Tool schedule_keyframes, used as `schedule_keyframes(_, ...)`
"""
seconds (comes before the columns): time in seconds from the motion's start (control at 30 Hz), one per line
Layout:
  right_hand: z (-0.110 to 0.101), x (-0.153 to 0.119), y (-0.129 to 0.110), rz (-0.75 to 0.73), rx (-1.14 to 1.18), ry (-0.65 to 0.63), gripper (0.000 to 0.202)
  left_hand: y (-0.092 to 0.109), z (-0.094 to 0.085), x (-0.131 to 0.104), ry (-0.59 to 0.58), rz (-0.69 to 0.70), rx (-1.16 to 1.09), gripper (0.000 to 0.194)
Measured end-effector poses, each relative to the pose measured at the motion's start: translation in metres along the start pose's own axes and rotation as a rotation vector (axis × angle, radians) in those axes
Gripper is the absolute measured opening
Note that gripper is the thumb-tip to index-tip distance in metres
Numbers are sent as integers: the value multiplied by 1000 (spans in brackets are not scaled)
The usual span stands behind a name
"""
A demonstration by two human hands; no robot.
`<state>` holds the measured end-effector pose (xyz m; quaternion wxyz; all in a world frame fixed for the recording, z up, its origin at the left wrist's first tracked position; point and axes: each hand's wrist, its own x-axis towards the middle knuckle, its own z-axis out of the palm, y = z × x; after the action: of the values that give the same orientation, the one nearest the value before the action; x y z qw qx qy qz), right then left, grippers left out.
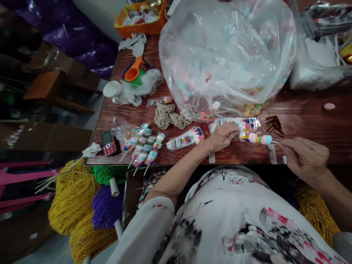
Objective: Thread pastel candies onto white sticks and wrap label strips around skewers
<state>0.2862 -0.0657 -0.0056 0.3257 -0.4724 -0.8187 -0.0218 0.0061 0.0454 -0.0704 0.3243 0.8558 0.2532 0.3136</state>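
Note:
My right hand [308, 154] grips the thin white stick of a marshmallow skewer [266, 139] with pink, yellow-green and pale blue pieces. The skewer points left, its far end at a printed clear wrapper [244, 136]. My left hand [224, 137] is closed, fingertips pinching near that wrapper's left part. Behind it lie more flat printed wrappers [249, 124], and another stack of wrappers [185, 138] rests left of my left wrist. Several wrapped marshmallow skewers [148, 145] lie together at the table's left front. How far the skewer sits inside the wrapper is unclear.
A large clear bag of marshmallows [228, 55] fills the back middle. Brown twist ties [274, 125] and a loose pink marshmallow [329, 106] lie to the right. A phone [109, 143], beige cloth [169, 116] and orange scoop [132, 73] are on the left.

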Motion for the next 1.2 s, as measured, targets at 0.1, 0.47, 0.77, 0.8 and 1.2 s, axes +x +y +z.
schedule_keyframes(0.1, 5, -5, -4, 42, 22, 102, 23, 5, -3, 1, -68, 64, 14, 41)
schedule_keyframes(0.47, 22, -8, -19, -112, -73, 165, 26, 8, -9, 15, -298, 85, 393, 39)
schedule_keyframes(0.77, 30, 0, -25, 223, 191, 70, 9, 51, -22, 22, -487, -65, 732, 35)
schedule_keyframes(0.8, 31, 1, -25, 308, 268, 56, 7, 54, -23, 22, -482, -51, 768, 34)
schedule_keyframes(1.2, 60, -11, -38, 16, -49, -70, 15, 48, -16, 24, -614, 46, 692, 24)
